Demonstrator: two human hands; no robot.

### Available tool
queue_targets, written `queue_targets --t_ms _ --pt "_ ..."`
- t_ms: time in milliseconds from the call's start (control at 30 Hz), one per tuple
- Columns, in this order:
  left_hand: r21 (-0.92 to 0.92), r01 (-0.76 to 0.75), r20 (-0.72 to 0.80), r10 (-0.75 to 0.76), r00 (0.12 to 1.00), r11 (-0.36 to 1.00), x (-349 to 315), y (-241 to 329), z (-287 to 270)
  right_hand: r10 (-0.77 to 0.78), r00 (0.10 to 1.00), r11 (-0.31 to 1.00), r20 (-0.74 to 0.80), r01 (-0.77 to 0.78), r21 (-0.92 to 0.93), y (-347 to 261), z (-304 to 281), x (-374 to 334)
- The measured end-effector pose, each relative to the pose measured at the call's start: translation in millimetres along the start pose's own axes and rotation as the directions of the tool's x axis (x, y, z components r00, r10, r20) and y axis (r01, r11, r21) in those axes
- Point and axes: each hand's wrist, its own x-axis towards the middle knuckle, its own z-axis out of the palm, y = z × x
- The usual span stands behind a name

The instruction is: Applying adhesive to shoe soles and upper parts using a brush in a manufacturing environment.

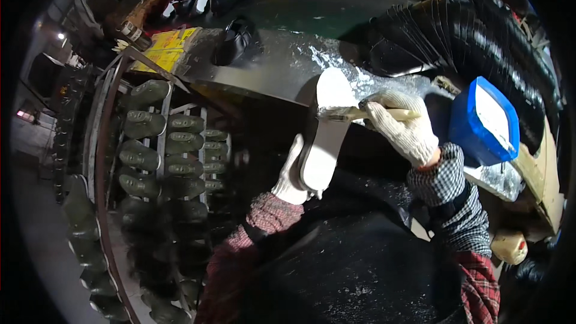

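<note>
My left hand (pixel 291 177), in a pale knitted glove, is closed around the heel end and left side of a shoe (pixel 324 150) that lies bottom up, its white sole facing me. Dark material shows along the shoe's left edge. In my gloved right hand (pixel 402 123) is a flat brush (pixel 339 113), gripped by its pale handle. The brush head touches the sole across its middle, below the toe end. To the right of that hand, a blue tub (pixel 471 123) holds a white substance.
A worktable (pixel 270 78) smeared with white spans the far side. On it stand a black shoe (pixel 235 41) and a yellow carton (pixel 165 50). A long row of black shoe pieces (pixel 474 36) curves along the right. At left, a rack (pixel 162 138) carries several olive-dark shoe forms. A pale bottle (pixel 509 247) sits lower right.
</note>
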Motion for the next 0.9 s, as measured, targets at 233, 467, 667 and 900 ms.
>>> queue_targets --t_ms 233,467,667,900 --pt "0.249 -0.291 -0.526 0.381 0.76 0.924 10 -18 26 0.298 0.874 0.757 0.384 -0.461 0.462 4 -12 -65" --pt "-0.017 -0.197 -0.198 0.189 0.962 0.98 4 -4 19 -0.165 0.953 0.982 0.256 0.182 -0.046 13 2 -44" --pt "-0.076 -0.313 -0.717 0.166 0.677 0.947 6 -2 39 -0.286 0.948 0.951 0.138 0.299 -0.084 19 -17 -32" --pt "-0.17 -0.186 -0.332 0.121 0.935 0.968 -33 8 -7 -0.054 0.957 0.998 -0.286 0.055 -0.002 59 -69 35"
